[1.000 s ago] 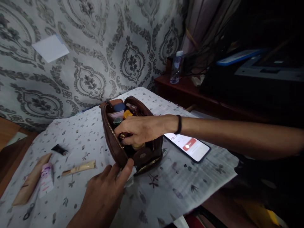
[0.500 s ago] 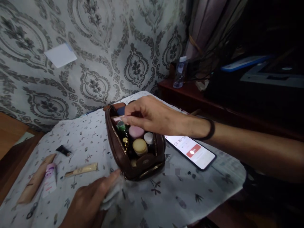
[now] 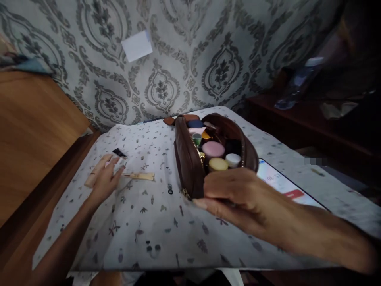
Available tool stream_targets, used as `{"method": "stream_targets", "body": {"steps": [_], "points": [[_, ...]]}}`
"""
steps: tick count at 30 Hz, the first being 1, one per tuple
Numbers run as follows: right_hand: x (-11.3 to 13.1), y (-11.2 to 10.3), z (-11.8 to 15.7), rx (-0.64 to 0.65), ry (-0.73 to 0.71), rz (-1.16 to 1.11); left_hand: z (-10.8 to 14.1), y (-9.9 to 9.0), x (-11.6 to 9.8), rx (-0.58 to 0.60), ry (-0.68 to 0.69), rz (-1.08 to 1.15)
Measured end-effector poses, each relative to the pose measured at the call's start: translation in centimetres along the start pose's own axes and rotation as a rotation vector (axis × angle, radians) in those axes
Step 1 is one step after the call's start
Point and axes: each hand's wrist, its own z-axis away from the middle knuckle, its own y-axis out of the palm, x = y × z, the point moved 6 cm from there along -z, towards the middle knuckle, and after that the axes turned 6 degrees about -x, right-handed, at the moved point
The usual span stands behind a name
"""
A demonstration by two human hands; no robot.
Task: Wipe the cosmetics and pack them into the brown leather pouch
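A brown leather toiletry bag (image 3: 190,167) stands unzipped on the patterned cloth. In it are a pink-lidded jar (image 3: 213,149), a yellow-lidded jar (image 3: 218,164), a white-lidded jar (image 3: 233,160) and a green-capped bottle (image 3: 196,138). My right hand (image 3: 235,198) is closed on the bag's near end, by the zipper; its fingertips are partly hidden. Further left, my left hand (image 3: 105,178) has its fingers around a white-and-pink tube (image 3: 119,163), largely covered. Beside it lie a beige tube (image 3: 97,169), a small black tube (image 3: 119,152) and a slim cream-coloured tube (image 3: 143,176).
A phone (image 3: 279,184) showing a timer lies right of the bag, partly behind my right arm. A clear bottle (image 3: 297,85) stands on the dark red furniture (image 3: 264,107). Patterned fabric (image 3: 178,59) hangs behind, and a wooden panel (image 3: 35,127) is at left.
My right hand has left the bag's inside and come to its near end. My left hand has moved from beside the bag to the tubes at left. The view has turned left.
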Motion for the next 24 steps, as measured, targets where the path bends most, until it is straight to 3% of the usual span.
{"method": "stream_targets", "body": {"steps": [4,8,10,13,15,19,24], "points": [[0.6,5.1,-0.3,0.173,0.073,-0.060,2.5,4.7,-2.2,0.260,0.290,-0.123],[-1.0,9.9,-1.0,0.152,0.231,-0.250,3.5,7.0,-2.9,0.224,0.371,-0.273],[-2.8,12.2,-1.6,0.041,0.352,-0.367,3.5,7.2,-2.7,0.169,0.365,-0.250],[-6.0,15.9,-2.1,-0.090,0.694,-0.596,3.5,6.7,-2.4,0.095,0.368,-0.193],[-7.0,17.6,-2.8,-0.199,0.794,-0.727,3.6,6.1,-2.6,0.051,0.381,-0.172],[-7.2,19.7,-4.6,-0.292,0.745,-0.875,4.3,5.4,-4.2,0.023,0.449,-0.131],[-7.9,21.6,-4.9,-0.354,0.692,-0.869,5.0,5.5,-5.1,-0.001,0.472,-0.057]]}}
